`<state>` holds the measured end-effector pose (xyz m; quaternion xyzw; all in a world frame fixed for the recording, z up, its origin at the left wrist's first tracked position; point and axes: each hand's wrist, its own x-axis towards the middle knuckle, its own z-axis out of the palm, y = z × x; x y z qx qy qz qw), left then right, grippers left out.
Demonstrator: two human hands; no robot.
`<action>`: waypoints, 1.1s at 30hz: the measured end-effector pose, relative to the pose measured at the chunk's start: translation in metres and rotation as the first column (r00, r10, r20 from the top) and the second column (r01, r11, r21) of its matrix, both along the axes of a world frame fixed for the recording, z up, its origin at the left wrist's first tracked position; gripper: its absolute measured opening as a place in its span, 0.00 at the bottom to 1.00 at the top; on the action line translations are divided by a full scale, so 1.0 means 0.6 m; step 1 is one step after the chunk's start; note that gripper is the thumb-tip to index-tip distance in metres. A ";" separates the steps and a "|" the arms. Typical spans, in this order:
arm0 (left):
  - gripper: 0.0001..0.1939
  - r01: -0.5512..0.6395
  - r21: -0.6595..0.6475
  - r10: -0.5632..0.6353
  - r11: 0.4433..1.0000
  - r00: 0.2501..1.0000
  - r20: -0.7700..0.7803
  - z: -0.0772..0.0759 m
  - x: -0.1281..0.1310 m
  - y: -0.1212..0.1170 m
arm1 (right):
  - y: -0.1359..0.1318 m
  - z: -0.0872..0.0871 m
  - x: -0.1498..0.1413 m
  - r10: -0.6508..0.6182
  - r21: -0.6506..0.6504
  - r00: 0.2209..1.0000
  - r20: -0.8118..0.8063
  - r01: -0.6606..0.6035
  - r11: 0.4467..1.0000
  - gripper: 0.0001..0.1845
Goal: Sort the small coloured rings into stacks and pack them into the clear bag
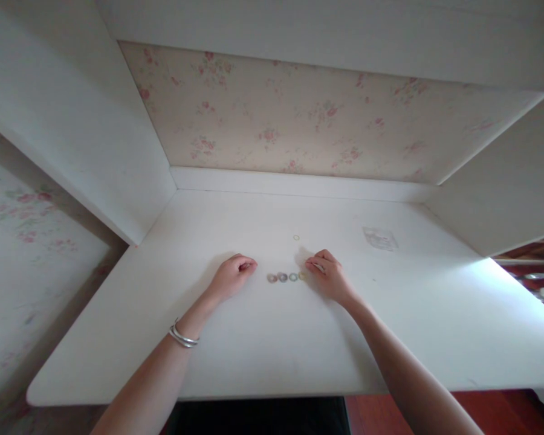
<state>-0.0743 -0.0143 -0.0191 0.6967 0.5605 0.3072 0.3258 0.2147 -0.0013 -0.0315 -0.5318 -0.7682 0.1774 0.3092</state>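
On the white tabletop, several small rings lie in a short row between my hands. A reddish ring (272, 278) is at the left end, with a dark grey ring (282, 277) and a pale green ring (293, 277) beside it. At the right end sits a yellow ring (302, 276), close by the fingers of my right hand (326, 275), which are closed in a pinch. My left hand (233, 276) rests left of the row, thumb and fingers closed together. Whatever either pinch may hold is hidden. Farther back lies a thin yellowish ring (296, 237) by itself.
A clear plastic bag (379, 238) lies flat at the back right of the white table (272, 350). White panels (127, 151) stand on the left and right, and a low ledge (299, 184) runs along the back below flowered wallpaper. An overhang crosses the top.
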 end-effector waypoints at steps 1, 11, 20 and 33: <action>0.13 0.000 0.003 0.000 1.000 1.000 -0.005 0.000 0.000 0.000 | -0.014 0.000 -0.001 0.005 -0.003 1.000 -0.031 -0.005 1.000 0.12; 0.15 -0.016 0.037 0.017 0.999 0.999 -0.035 -0.003 0.001 -0.003 | -0.057 -0.003 -0.013 0.007 -0.023 0.999 -0.044 -0.008 1.000 0.15; 0.15 -0.025 0.041 0.026 0.999 0.999 -0.021 -0.002 0.002 -0.004 | -0.054 -0.003 -0.007 -0.026 -0.037 0.992 -0.127 0.022 0.999 0.14; 0.14 -0.024 0.015 0.024 1.000 1.000 -0.001 0.002 -0.001 -0.002 | 0.098 0.006 -0.025 -0.115 0.014 0.938 0.326 0.116 0.993 0.16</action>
